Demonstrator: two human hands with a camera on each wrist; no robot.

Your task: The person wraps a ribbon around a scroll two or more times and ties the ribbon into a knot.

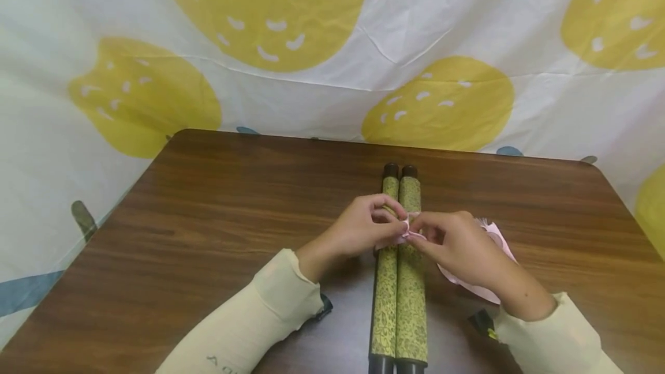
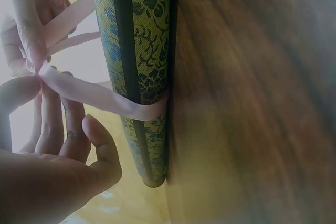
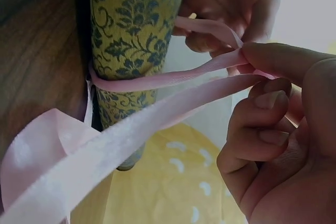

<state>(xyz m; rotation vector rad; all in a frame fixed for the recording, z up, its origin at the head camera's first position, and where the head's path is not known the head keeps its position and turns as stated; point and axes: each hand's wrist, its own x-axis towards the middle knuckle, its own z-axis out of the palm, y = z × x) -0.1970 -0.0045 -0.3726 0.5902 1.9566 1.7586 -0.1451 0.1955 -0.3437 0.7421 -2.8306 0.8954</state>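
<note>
Two long rolled scrolls lie side by side on the table, the left scroll (image 1: 385,305) against the right scroll (image 1: 412,310). Both wear yellow-green brocade with dark floral figures and have dark end knobs. A pink ribbon (image 2: 102,97) passes round them near the middle. Above the scrolls, my left hand (image 1: 363,225) pinches the ribbon between thumb and index finger. My right hand (image 1: 459,247) pinches it too, fingertips right beside the left ones. In the right wrist view, one ribbon strand (image 3: 152,81) runs from the brocade up to the fingers. The ribbon's underside run is hidden.
A loose length of the ribbon (image 1: 480,290) trails in loops on the brown wooden table (image 1: 218,189), right of the scrolls. Behind the table hangs a white cloth (image 1: 322,108) with yellow fruit shapes. Dark bands show at both sleeve cuffs.
</note>
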